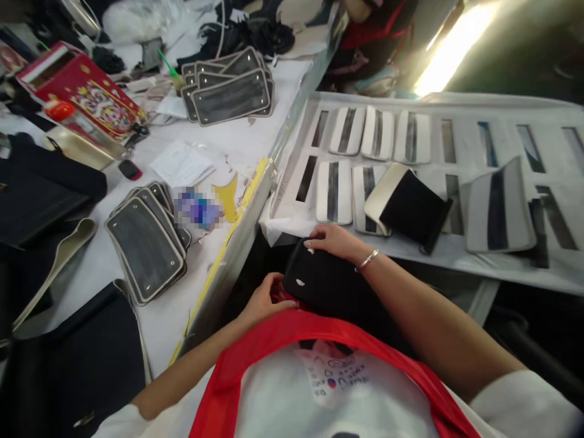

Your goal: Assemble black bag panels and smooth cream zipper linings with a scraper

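Note:
A black panel with rounded corners (337,280), perhaps part of a bag, lies over my lap just below the table edge. It bears a small whitish mark near its left end. My right hand (335,240) is closed on the panel's upper edge, fingers bent over it. At the panel's lower left corner, my left hand (267,299) curls its fingers and thumb against the edge. Some of those fingertips are hidden. Close by on the right-hand table, a black flap piece with a cream border (413,207) lies across a pale panel.
Several pale panels with dark centre strips (345,131) lie on the slotted white table (292,152). On the left table (246,143) are stacked grey-black panels (146,246), another stack (230,97), a red box (86,91) and black bag pieces (77,353).

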`<state>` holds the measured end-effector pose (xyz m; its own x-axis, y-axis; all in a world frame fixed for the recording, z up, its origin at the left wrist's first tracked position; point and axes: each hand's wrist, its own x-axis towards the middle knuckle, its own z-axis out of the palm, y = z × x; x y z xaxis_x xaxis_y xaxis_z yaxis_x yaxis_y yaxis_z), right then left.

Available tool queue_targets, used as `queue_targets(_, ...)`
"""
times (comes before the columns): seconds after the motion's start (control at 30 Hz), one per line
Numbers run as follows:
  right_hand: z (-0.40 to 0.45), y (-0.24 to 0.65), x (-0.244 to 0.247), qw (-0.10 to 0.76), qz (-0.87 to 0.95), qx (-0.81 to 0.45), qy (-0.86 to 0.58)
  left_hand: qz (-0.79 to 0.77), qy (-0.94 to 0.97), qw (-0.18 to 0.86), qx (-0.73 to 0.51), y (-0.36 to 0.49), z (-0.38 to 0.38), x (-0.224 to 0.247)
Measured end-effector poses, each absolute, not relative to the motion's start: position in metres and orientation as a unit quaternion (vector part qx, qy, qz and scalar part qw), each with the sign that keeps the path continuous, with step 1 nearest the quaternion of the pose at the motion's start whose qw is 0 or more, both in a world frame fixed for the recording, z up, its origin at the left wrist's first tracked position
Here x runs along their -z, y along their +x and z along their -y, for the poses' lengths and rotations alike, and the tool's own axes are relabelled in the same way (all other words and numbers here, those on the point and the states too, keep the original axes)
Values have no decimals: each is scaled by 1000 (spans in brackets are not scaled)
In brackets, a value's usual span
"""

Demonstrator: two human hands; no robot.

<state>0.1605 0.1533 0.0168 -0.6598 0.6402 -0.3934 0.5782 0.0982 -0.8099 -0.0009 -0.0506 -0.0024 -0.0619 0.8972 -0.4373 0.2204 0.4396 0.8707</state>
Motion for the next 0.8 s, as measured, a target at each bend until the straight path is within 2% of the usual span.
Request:
queue_targets(0.37, -150, 160, -15, 40, 743, -524, -413, -667, 426, 502, -350, 9, 51, 2)
queue_targets(0.8, -150, 163, -9, 61, 746, -538, -388, -683, 554, 386, -280, 5, 37, -3)
